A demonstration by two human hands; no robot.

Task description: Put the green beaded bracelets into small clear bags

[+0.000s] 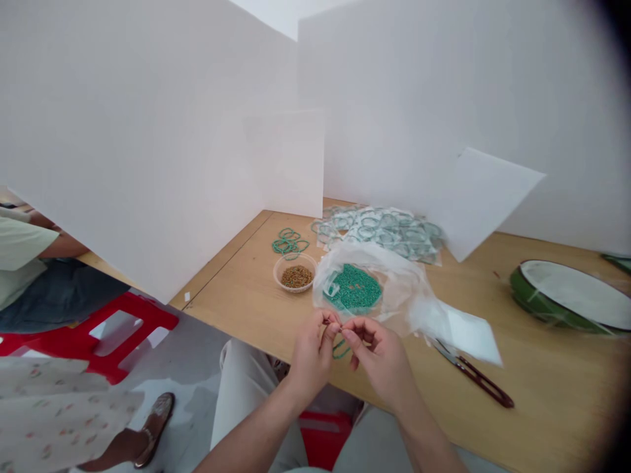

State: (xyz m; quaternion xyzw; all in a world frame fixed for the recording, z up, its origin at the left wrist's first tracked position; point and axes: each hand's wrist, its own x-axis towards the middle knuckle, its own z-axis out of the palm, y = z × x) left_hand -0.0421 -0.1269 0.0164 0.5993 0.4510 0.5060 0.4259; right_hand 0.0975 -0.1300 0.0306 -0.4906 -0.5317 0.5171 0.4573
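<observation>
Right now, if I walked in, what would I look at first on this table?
The bright green beads in a clear plastic bag stand out first, mid-table. Just in front, the left hand and right hand pinch a green beaded strand. Behind the bag lies a heap of beaded loops.

The left hand and right hand hide most of a thin green beaded strand, its pinched end too small to tell.

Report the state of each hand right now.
Left hand: closed, pinching a strand of green beads.
Right hand: closed, fingertips pinched at the same strand, the grip partly hidden.
</observation>
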